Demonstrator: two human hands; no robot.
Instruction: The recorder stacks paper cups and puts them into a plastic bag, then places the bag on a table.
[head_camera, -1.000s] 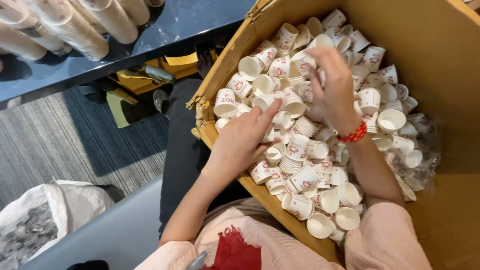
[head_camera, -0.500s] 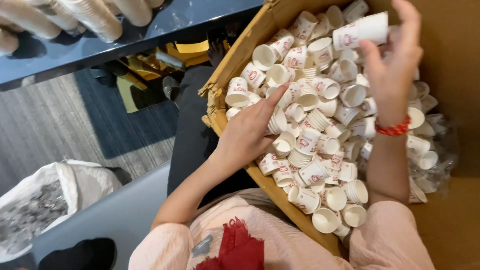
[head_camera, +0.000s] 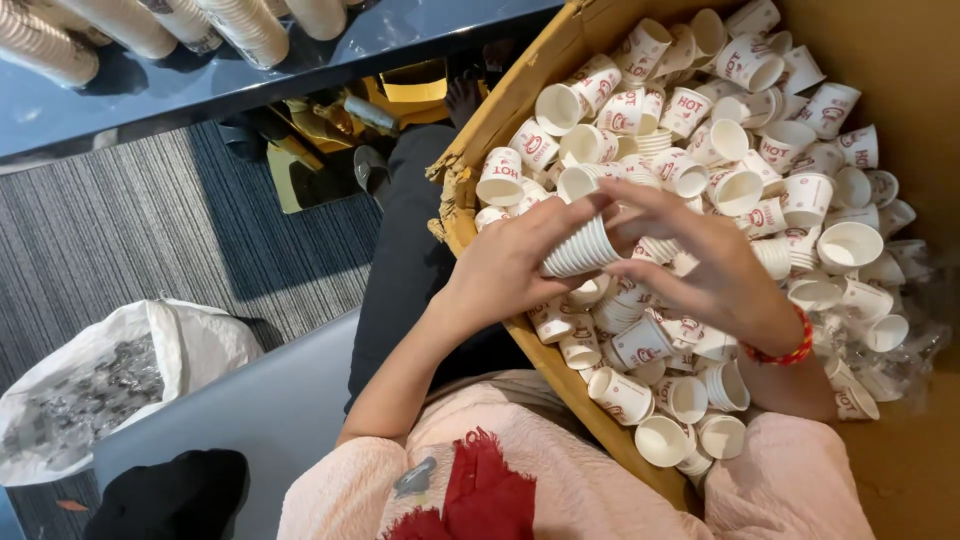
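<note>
Left hand (head_camera: 505, 265) and right hand (head_camera: 700, 265) meet over the near-left part of a cardboard box (head_camera: 500, 110) of loose paper cups (head_camera: 790, 150). Both close on a short cup stack (head_camera: 582, 250), held tilted just above the pile. A white bag (head_camera: 110, 380) lies far left.

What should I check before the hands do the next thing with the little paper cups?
1. Left hand grips the stack of cups: ok.
2. Right hand touches the stack's far end: ok.
3. Stack rims nested evenly: ok.
4. Cardboard box edge whole: not ok, torn by the left hand.
5. Loose cups within reach: ok.
6. How many cups are in the stack: cannot tell.
</note>
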